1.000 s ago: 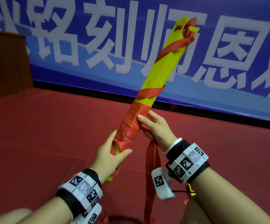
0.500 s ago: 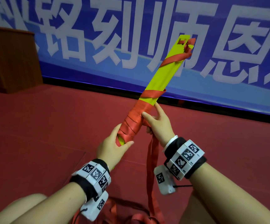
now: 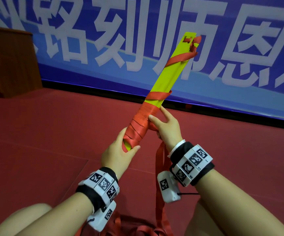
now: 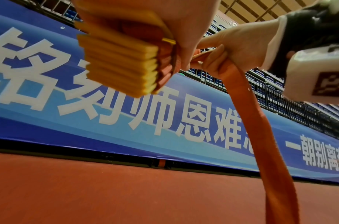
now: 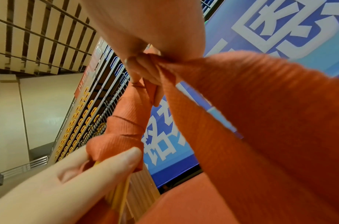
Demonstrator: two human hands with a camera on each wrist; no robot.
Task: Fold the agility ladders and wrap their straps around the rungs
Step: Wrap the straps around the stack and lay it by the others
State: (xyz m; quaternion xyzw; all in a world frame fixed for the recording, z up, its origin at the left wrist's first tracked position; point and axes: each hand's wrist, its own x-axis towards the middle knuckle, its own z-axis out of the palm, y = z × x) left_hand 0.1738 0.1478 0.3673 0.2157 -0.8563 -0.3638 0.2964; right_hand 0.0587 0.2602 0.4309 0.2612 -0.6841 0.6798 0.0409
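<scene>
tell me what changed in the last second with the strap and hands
The rung bundle turned from edge-on to flat face up. The right hand slid slightly up the red strap wrap. The left hand still grips the bundle's bottom end; the strap still hangs down.

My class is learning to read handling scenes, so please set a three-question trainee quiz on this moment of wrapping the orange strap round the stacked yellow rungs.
1. True or false: the left hand grips the lower end of the yellow rungs.
2. Which hand holds the loose orange strap? A) left B) right C) neither
3. Fill in: the tight, dense strap wraps cover the ______ part of the bundle, the end nearer the person.

Key
1. True; it holds the bundle's bottom end.
2. B; the right hand pinches the strap beside the bundle, its tail hanging to the red floor.
3. Lower; further up only two spaced bands cross the yellow.
</scene>
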